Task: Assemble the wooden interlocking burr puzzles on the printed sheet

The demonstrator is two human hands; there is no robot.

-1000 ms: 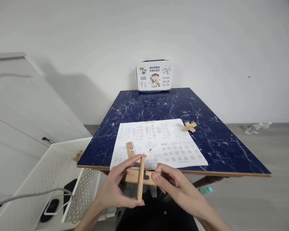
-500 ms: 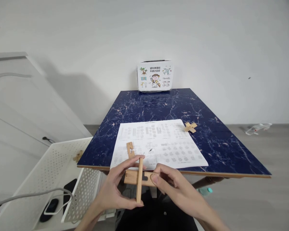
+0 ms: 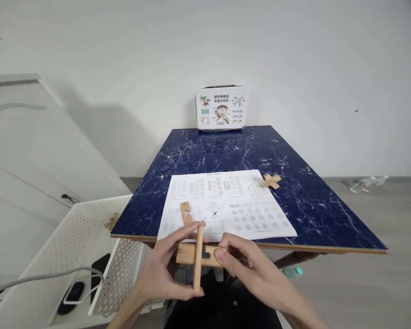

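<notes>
My left hand (image 3: 173, 265) grips a narrow wooden puzzle piece (image 3: 198, 260) by its two ends, between the fingertips above and the thumb below. Crossing behind it lies a flat notched wooden puzzle piece (image 3: 187, 254), pinched at its right end by my right hand (image 3: 241, 261). A dark gap of the notch shows just right of the crossing. Whether the two pieces are locked together I cannot tell. Beyond my left fingers, another notched wooden piece (image 3: 185, 212) rests on the printed instruction sheet (image 3: 222, 201). Both hands are closed, just in front of the table edge.
The sheet lies on a blue marbled table (image 3: 222, 153). A cross-shaped wooden puzzle (image 3: 271, 181) sits by the sheet's right edge. At the back stands a white cartoon case (image 3: 221, 108). Left of the table is a white perforated basket (image 3: 123, 269) with a dark device and cable.
The hands and both held pieces stay almost the same. The whole view has shifted very slightly.
</notes>
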